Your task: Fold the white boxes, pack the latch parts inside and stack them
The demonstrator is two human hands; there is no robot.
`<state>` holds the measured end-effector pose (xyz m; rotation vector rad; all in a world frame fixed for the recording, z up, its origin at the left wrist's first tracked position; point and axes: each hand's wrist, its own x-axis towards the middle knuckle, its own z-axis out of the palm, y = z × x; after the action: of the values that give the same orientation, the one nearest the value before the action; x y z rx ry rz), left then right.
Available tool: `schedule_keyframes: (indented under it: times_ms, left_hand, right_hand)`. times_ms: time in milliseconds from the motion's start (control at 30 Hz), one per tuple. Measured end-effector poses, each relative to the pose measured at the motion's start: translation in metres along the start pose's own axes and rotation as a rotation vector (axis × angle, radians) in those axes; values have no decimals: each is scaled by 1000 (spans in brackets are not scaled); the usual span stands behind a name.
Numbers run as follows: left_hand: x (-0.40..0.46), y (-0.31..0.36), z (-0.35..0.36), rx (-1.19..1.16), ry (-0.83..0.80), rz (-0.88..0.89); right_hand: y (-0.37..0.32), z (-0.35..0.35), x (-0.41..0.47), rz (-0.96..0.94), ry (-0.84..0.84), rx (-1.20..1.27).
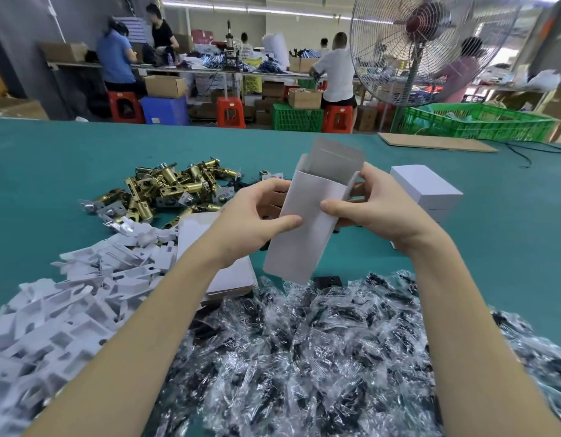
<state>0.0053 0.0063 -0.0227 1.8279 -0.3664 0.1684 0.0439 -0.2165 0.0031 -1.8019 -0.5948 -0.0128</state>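
Sitting between left hand (257, 219) and right hand (373, 212): white box (307, 228).

White box (307, 222) at centre frame; teal table (52, 159) all around. Brass-gold latches (171, 187) left of centre, white inserts (70, 304) lower left, black parts in clear glinting bags (304, 357) along the bottom. Green crate (478, 121) upper right, red stools (230, 112) upper centre.
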Motion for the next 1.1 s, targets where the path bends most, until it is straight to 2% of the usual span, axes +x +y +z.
schedule_keyframes:
  times_ms: [133,333,467,567,733,833,1100]
  left_hand:
    - [1,-6,6,-34,80,-4]
    - [2,-8,13,-124,210,-18]
    - [1,-8,8,-132,153,-23]
    - [1,-5,4,-186,90,-11]
    - [0,1,1,-209,128,95]
    - [0,2,0,-204,125,98]
    - [-2,12,1,-143,146,181]
  right_hand:
    - [4,3,2,2,63,31]
    - [3,14,0,-125,184,127]
    - [4,10,-1,-122,143,93]
    - [1,5,-5,-81,116,197]
    - [2,-2,-7,-67,62,223]
    - [3,-1,-6,-77,59,204]
    - [-6,3,-4,-180,36,175]
